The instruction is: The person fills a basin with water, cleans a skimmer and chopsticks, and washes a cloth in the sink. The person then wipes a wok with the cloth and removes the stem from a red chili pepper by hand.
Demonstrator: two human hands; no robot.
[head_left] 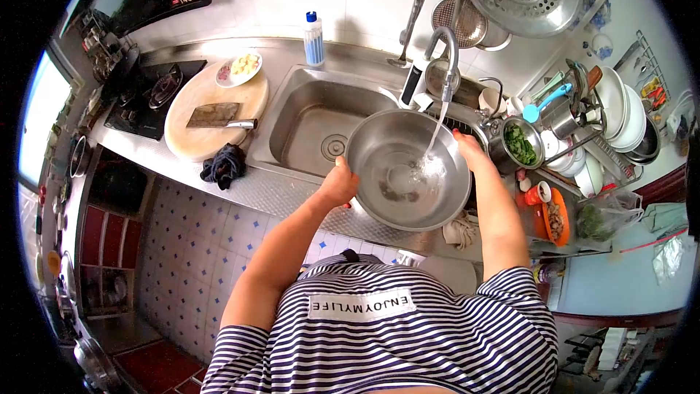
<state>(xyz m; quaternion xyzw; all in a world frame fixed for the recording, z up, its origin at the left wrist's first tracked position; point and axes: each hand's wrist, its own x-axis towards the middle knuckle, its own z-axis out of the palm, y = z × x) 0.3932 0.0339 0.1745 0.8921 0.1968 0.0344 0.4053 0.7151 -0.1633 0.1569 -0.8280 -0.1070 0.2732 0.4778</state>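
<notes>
A wide stainless steel basin (372, 197) is held over the right side of the sink, just under the tap (446, 40). Water (436, 135) runs from the spout into it and splashes on the bottom. My left hand (340, 184) grips the basin's left rim, thumb on top. On the far right rim is my right hand (469, 147), its fingers closed over the edge and partly hidden. To the left of the basin, the bare sink bowl (299, 120) shows its round drain (335, 147).
Left of the sink, a round cutting board (182, 138) bears a cleaver (214, 114) and a plate (251, 76) of chopped food. A dark cloth (224, 166) lies by the counter edge. A pot of greens (519, 144) and stacked bowls (633, 128) crowd the right.
</notes>
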